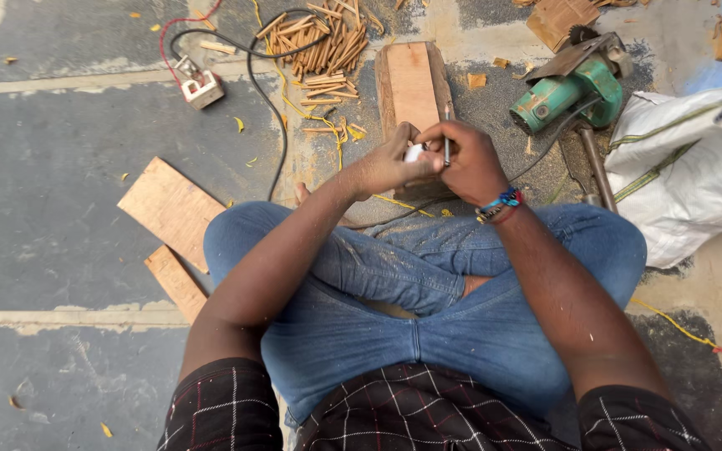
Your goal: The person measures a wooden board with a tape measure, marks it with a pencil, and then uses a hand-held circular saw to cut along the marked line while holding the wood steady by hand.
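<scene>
Sticks [323, 46], a green power tool [570, 92] and a white sack [695, 167] ring the wooden block [411, 83] on the floor. Above the block's near end, the left hand [390, 163] pinches a small white piece [414, 153]. The right hand [470, 163] grips a thin metal tool [446, 138], upright, long axis pointing away.

You sit on a grey concrete floor [60, 217] crossed by pale seams, dusted with sawdust, under even daylight.

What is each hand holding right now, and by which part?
Left hand pinches a small white object at its edge; right hand holds a thin metal tool by its lower shaft.
</scene>
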